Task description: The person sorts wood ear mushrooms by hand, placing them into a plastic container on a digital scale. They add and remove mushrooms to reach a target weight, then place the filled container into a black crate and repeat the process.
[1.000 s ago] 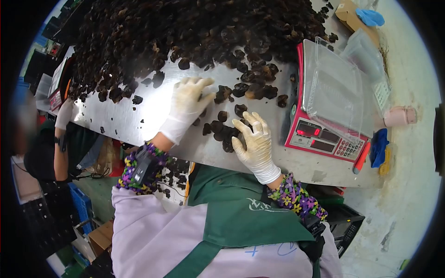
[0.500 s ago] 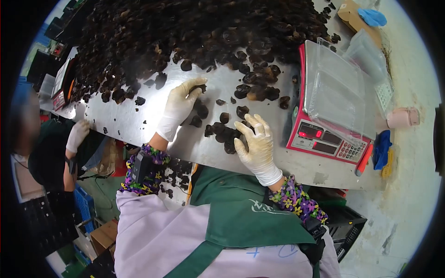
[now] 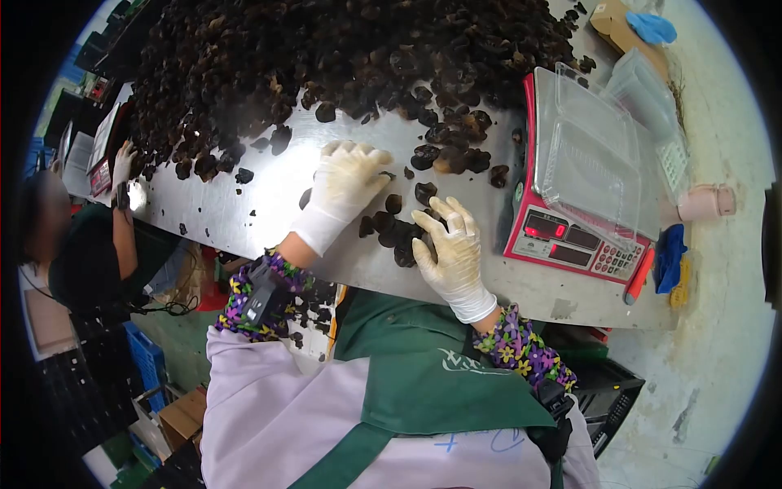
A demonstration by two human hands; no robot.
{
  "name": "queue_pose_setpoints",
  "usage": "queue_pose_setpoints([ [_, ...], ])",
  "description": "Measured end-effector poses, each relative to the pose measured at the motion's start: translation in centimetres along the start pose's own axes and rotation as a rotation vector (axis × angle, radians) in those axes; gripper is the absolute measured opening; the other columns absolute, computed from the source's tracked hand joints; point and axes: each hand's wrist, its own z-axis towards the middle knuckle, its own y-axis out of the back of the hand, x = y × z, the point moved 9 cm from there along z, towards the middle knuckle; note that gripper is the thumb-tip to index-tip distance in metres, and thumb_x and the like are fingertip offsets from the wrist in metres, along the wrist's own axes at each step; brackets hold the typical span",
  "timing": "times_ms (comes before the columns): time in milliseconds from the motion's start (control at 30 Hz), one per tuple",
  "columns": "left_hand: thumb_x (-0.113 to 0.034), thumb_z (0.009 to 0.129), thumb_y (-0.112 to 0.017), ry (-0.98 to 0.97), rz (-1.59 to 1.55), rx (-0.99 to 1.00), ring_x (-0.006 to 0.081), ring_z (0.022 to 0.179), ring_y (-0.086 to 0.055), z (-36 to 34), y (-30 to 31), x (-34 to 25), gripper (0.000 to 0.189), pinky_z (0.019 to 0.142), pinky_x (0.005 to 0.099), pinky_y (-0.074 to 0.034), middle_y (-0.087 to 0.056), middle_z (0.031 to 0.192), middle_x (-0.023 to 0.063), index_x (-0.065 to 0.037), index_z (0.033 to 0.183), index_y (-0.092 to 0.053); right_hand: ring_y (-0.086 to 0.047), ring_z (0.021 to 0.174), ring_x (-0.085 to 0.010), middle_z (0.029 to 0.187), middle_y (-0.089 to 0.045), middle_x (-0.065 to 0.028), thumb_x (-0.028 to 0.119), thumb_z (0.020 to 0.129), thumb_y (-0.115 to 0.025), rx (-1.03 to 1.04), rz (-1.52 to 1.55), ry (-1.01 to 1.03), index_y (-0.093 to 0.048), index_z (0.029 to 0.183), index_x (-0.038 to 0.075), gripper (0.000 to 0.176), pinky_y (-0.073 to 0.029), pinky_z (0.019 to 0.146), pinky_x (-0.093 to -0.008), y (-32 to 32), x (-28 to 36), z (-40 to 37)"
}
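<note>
On the tabletop (image 3: 350, 273), dark clustered pieces (image 3: 399, 235) lie just left of the nearer right hand (image 3: 452, 261), half-spread with nothing visibly held; the left hand (image 3: 346, 183) curls loosely forward-left of them, its hold impossible to tell.

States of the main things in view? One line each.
Left hand: gloved, fingers curled, grip contents unclear
Right hand: gloved, open, beside loose pieces
Loose pieces: clustered between hands
Dark heap: piled, edge scattered
Scale: on, red digits lit
Clear tray: on scale, looks empty
</note>
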Motion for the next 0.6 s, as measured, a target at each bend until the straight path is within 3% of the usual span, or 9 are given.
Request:
queue_pose_setpoints([
  [33, -0.028, 0.085, -0.07, -0.015, 0.088, 0.058, 0.025, 0.098, -0.063, 0.4, -1.1, -0.3, 0.013, 0.099, 0.0444, -0.042, -0.067, 0.097, 0.0031, -0.016, 0.08, -0.068, -0.047, 0.128, -0.0383, 0.134, -0.056, -0.0138, 0.025, 0.083, -0.071, 0.0, -0.004, 0.005, -0.067, 0.122, 0.013, 0.041, -0.038, 0.107, -0.0508, 0.0, 0.1, 0.0],
  [67, -0.026, 0.084, -0.069, -0.081, 0.005, -0.019, 0.0251, 0.09, -0.066, 0.2, -2.5, 0.0, 0.01, 0.096, 0.0435, -0.043, -0.066, 0.09, 0.0049, -0.017, 0.081, -0.065, -0.047, 0.128, -0.0382, 0.134, -0.056, -0.0138, 0.025, 0.083, -0.071, 0.007, 0.002, 0.001, -0.067, 0.122, 0.013, 0.041, -0.038, 0.107, -0.0507, 0.0, 0.1, 0.0],
  [167, -0.022, 0.083, -0.071, -0.029, -0.04, 0.013, 0.0261, 0.081, -0.066, 1.3, -3.2, 0.5, 0.008, 0.087, 0.0427, -0.044, -0.064, 0.078, 0.0029, -0.017, 0.088, -0.069, -0.047, 0.128, -0.038, 0.134, -0.056, -0.0138, 0.025, 0.083, -0.071, 0.008, 0.006, -0.011, -0.067, 0.122, 0.013, 0.041, -0.038, 0.107, -0.0507, 0.2, 0.0, 0.1],
  [200, -0.023, 0.083, -0.072, -0.01, -0.058, -0.102, 0.0267, 0.078, -0.066, 1.5, -2.5, 0.5, 0.009, 0.08, 0.0419, -0.045, -0.064, 0.075, 0.0032, -0.016, 0.086, -0.068, -0.047, 0.128, -0.0379, 0.134, -0.056, -0.0138, 0.024, 0.083, -0.071, 0.011, 0.012, -0.014, -0.067, 0.122, 0.012, 0.041, -0.038, 0.107, -0.0506, 0.1, 0.0, 0.1],
  [367, -0.023, 0.082, -0.072, -0.019, -0.043, -0.061, 0.0282, 0.078, -0.067, 2.2, -3.0, -1.8, 0.011, 0.077, 0.0408, -0.046, -0.065, 0.078, 0.0065, -0.013, 0.085, -0.068, -0.047, 0.128, -0.0376, 0.133, -0.056, -0.0137, 0.024, 0.083, -0.071, 0.002, 0.006, -0.005, -0.067, 0.122, 0.013, 0.04, -0.038, 0.107, -0.0505, 0.1, 0.1, 0.0],
  [433, -0.021, 0.083, -0.069, 0.053, 0.038, 0.09, 0.0302, 0.076, -0.067, 3.0, -4.9, -1.6, 0.009, 0.076, 0.043, -0.047, -0.066, 0.08, 0.0084, -0.013, 0.087, -0.069, -0.047, 0.128, -0.0375, 0.133, -0.056, -0.0136, 0.024, 0.084, -0.071, 0.002, 0.006, -0.002, -0.067, 0.122, 0.013, 0.04, -0.038, 0.107, -0.0504, 0.1, 0.0, 0.0],
  [567, -0.016, 0.083, -0.067, -0.042, -0.102, -0.006, 0.0311, 0.073, -0.067, 2.5, -4.0, -1.1, 0.007, 0.071, 0.043, -0.05, -0.067, 0.082, 0.0097, -0.011, 0.088, -0.069, -0.048, 0.128, -0.0384, 0.133, -0.057, -0.0137, 0.021, 0.082, -0.072, -0.004, 0.015, -0.005, -0.068, 0.121, 0.013, 0.04, -0.038, 0.107, -0.0501, 0.2, 0.0, -0.1],
  [600, -0.013, 0.082, -0.068, -0.036, -0.172, -0.142, 0.0306, 0.073, -0.067, 1.9, -2.1, -0.5, 0.006, 0.069, 0.0416, -0.051, -0.068, 0.083, 0.0098, -0.01, 0.087, -0.068, -0.048, 0.128, -0.0391, 0.133, -0.058, -0.0139, 0.019, 0.082, -0.072, -0.009, 0.026, -0.007, -0.068, 0.121, 0.013, 0.04, -0.039, 0.107, -0.0495, 0.3, 0.0, 0.0],
])
